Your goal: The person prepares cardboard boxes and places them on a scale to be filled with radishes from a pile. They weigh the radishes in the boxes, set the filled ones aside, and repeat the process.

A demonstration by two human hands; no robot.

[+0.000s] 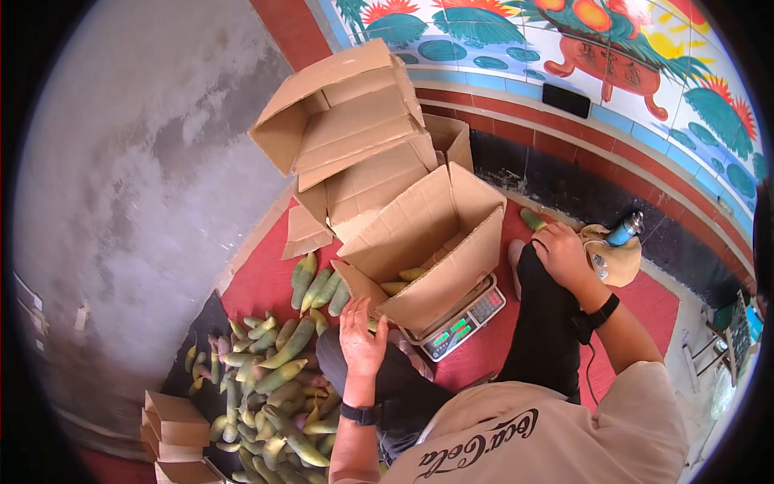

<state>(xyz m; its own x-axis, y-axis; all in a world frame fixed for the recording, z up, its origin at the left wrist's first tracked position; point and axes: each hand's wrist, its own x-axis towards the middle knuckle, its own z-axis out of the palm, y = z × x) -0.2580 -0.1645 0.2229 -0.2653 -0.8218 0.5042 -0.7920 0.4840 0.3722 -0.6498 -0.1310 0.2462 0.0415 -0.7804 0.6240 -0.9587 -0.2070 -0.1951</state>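
My left hand (363,339) rests over my left knee with its fingers stretched out, near the front flap of an open cardboard box (413,234). A few yellow-green vegetables (413,274) lie in that box, which stands on a digital scale (459,327) with lit green displays. On my right knee lies my right hand (562,252), fingers spread and holding nothing. Just past its fingertips, a single long green vegetable (532,219) lies on the floor. Beside my left leg is a large pile of long green vegetables (282,395) that look like green radishes.
More open cardboard boxes (347,113) are stacked behind the scale. Small cartons (173,427) stand at lower left. A blue bottle (625,230) and a tan bag (617,262) are at my right. Red sheeting (637,323) covers the floor, and a phone-like black object (566,101) sits on the ledge.
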